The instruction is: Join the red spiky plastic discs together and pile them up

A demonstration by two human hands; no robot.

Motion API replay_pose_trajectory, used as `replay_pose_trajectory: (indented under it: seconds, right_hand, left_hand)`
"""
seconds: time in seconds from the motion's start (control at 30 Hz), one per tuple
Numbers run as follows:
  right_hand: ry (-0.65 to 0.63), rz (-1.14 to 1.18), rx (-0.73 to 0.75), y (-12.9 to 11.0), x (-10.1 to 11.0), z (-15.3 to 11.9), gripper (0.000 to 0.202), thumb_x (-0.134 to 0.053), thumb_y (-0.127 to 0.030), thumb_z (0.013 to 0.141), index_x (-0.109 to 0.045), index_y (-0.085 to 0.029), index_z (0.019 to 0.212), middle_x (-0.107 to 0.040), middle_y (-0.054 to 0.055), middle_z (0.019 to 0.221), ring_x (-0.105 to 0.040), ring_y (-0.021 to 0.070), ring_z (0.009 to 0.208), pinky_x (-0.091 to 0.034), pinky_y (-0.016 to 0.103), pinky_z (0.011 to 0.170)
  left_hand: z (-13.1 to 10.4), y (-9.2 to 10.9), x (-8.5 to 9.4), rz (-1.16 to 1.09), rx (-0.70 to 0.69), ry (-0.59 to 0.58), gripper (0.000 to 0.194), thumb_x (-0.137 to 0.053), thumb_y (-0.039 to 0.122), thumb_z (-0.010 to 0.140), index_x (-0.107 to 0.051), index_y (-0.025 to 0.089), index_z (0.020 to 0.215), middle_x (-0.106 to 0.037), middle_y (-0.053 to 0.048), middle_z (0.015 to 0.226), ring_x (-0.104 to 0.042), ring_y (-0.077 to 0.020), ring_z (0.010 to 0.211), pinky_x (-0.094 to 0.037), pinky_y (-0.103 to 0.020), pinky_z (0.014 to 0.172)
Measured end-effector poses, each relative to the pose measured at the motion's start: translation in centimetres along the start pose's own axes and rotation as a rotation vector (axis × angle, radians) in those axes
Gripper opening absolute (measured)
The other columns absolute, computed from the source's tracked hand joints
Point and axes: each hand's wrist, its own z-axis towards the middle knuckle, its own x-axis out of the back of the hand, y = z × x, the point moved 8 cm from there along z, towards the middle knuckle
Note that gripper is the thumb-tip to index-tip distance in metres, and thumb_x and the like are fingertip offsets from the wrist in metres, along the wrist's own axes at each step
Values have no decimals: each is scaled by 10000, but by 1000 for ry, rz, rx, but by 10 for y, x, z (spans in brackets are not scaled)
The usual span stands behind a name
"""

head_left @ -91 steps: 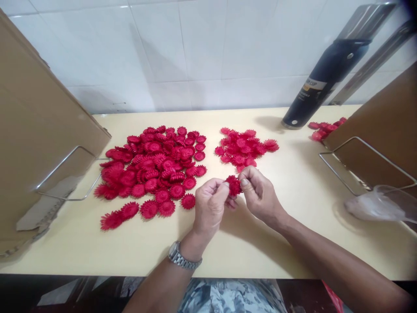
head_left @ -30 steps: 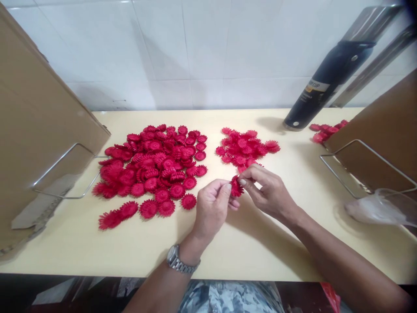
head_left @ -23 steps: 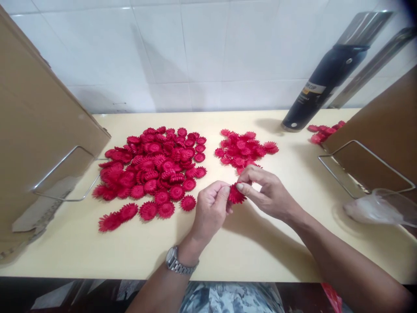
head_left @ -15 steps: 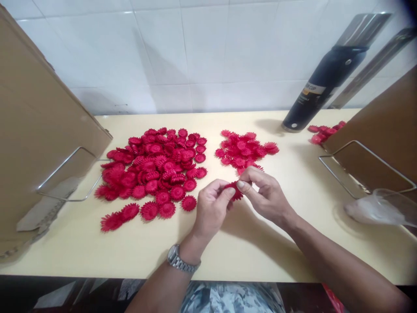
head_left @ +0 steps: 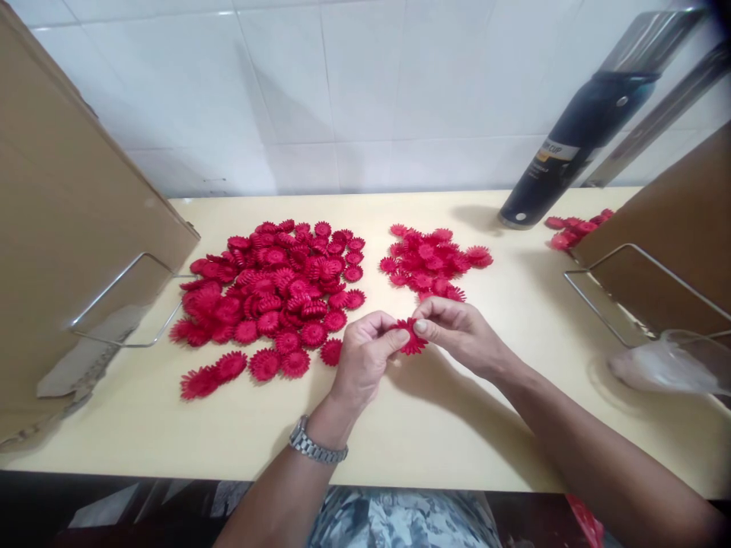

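Note:
A red flower-shaped piece (head_left: 412,339) with pointed petals is pinched between both hands above the pale yellow table (head_left: 434,449). My left hand (head_left: 365,352) grips its left edge with thumb and fingers; a metal-band watch sits on that wrist. At the upper right edge, my right hand (head_left: 457,333) holds the piece with thumb and forefinger. Left of the hands lies a large heap of red flower pieces (head_left: 279,281), some stacked. A smaller, looser heap of thin red petal discs (head_left: 428,259) lies just beyond the right hand.
Cardboard boxes stand at left (head_left: 68,190) and right (head_left: 662,228), each beside a bent wire stand. A dark blue flask (head_left: 576,137) stands at the back right. More red pieces (head_left: 576,227) lie near it. A clear plastic container (head_left: 662,364) is at right. White tiles back the table.
The held flower piece is turned so more of its petal face shows between the hands. The right-hand fingers have lowered slightly. The whole view has shifted a little.

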Motion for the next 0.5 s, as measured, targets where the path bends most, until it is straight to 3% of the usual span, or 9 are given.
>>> replay_pose_trajectory:
  seconds: [0.13, 0.33, 0.43, 0.5]
  right_hand:
    - [28, 73, 25, -5, 0, -3, 290, -726, -388, 696, -563, -157, 631, -511, -30, 556, -449, 93, 531, -371, 251, 529]
    - [61, 340, -100, 7, -13, -9, 332, -760, -406, 629, -540, -163, 579, -487, -40, 503, -413, 83, 489, -339, 248, 514]
    - [80, 262, -108, 11, -5, -7, 339, -752, -420, 631, -539, -163, 571, -487, -40, 503, -406, 78, 483, -338, 242, 507]
    - [79, 67, -57, 5, 3, -5, 307, -720, -419, 676, -572, -160, 601, -517, -23, 542, -439, 91, 518, -360, 248, 524]
  left_hand:
    - [1, -2, -2, 45, 20, -26, 213, -733, 257, 619, -559, 136, 597, -495, 50, 488, -393, -40, 439, -281, -176, 439]
    - [3, -8, -6, -58, 97, -63, 240, -779, 261, 542, -583, 128, 578, -532, 31, 491, -421, -49, 418, -302, -187, 421]
    - [4, -7, -3, -32, 79, -45, 225, -762, 260, 558, -579, 133, 587, -539, 32, 507, -432, -52, 433, -309, -188, 433]
    - [5, -4, 2, 65, 41, 13, 204, -731, 250, 590, -562, 139, 575, -513, 44, 494, -406, -49, 432, -286, -188, 428]
